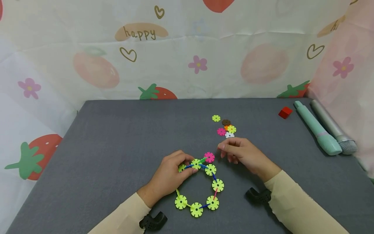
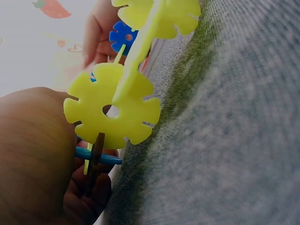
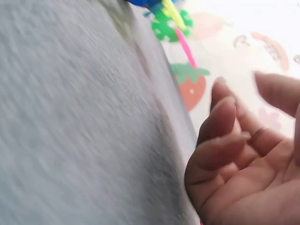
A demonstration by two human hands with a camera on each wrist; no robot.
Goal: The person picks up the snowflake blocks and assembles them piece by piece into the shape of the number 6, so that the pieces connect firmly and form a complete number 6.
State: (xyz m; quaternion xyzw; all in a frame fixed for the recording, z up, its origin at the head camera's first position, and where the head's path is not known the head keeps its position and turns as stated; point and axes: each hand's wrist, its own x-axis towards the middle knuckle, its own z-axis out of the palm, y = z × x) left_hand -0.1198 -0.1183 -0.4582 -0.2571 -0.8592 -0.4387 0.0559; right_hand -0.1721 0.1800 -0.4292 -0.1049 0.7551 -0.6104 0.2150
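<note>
A ring of yellow-green snowflake discs (image 1: pixel 212 202), joined by blue, yellow and pink discs standing edge-on, lies on the grey table. At its upper side my left hand (image 1: pixel 165 177) pinches a yellow-green disc (image 1: pixel 196 163) between thumb and fingers, hiding part of the ring's left side. A green disc (image 1: pixel 203 160) links that spot to a pink disc (image 1: pixel 209 157) outside the ring. Up close in the left wrist view are a yellow disc (image 2: pixel 136 117) and a dark disc (image 2: pixel 96 157) seen edge-on. Loosely curled, my right hand (image 1: pixel 243 154) hovers right of the pink disc, holding nothing visible.
Beyond the right hand lies a small group of loose discs: a brown one (image 1: pixel 226 122), a white one (image 1: pixel 230 135), a pink one (image 1: pixel 221 131) and others. A red block (image 1: pixel 285 112), a green microphone (image 1: pixel 318 130) and a silver microphone (image 1: pixel 336 128) lie at the right.
</note>
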